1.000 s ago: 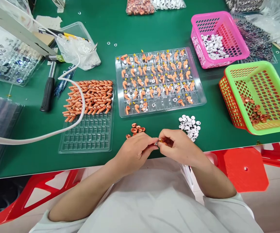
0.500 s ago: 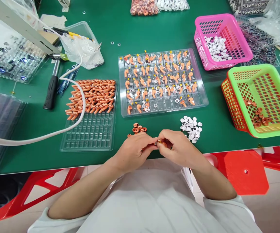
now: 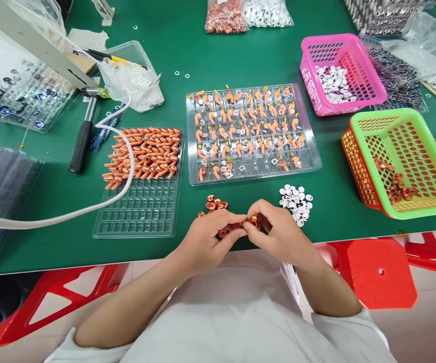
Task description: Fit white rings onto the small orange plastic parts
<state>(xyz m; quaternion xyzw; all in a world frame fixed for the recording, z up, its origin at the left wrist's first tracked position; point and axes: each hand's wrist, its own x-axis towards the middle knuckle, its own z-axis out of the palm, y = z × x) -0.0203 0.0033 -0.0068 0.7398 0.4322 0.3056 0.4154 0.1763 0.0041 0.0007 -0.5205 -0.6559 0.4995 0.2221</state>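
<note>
Head view: left hand and right hand pinch a small part; light, steady pressure should stop it slipping.

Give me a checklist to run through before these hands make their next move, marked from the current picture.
1. Small part gripped: ok; fingertips of the left hand and right hand meet around the small part.
2. Small part's fit and alignment: cannot tell; fingers hide most of it.
3. Copper-coloured caps close by: ok, loose just beyond the left hand.
4. White discs close by: ok, piled just beyond the right hand.
5. Clear tray in front: ok, holding orange curved pieces.
6. No strays: not ok; small white rings lie loose on the green table.
</note>
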